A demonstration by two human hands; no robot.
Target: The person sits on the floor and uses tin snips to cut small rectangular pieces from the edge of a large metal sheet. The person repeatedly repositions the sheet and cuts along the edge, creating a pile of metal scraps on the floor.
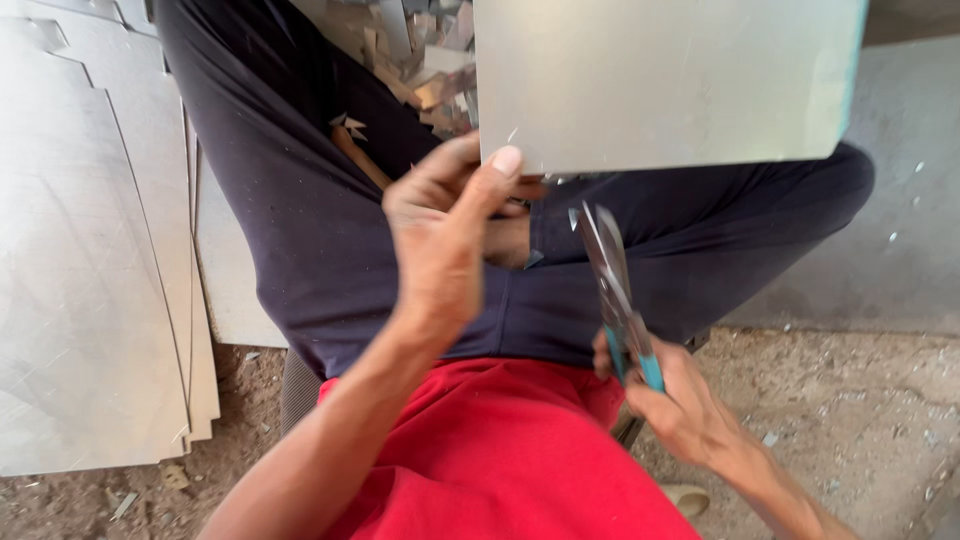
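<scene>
Holding a flat sheet of grey metal at the upper centre and upper right of the frame, the left hand is pinching the sheet's lower left corner, thumb on top and fingers curled beneath. The sheet is hanging above the person's crossed legs, its lower edge running nearly level across the frame.

Just below that edge, right of centre, a pair of tin snips is pointing up toward the sheet, the blades slightly parted and their tips just short of the metal. The right hand, in the lower right, is gripping the snips' teal handles, fingers wrapped tight around them.

Dark trousers are filling the middle of the frame, and a red shirt is filling the lower centre. Small metal offcuts are lying in a heap at the top centre, beyond the knees. A stack of large cut metal sheets is lying flat along the left side. Bare, dusty floor is showing at the lower right and lower left, dotted with small scraps.
</scene>
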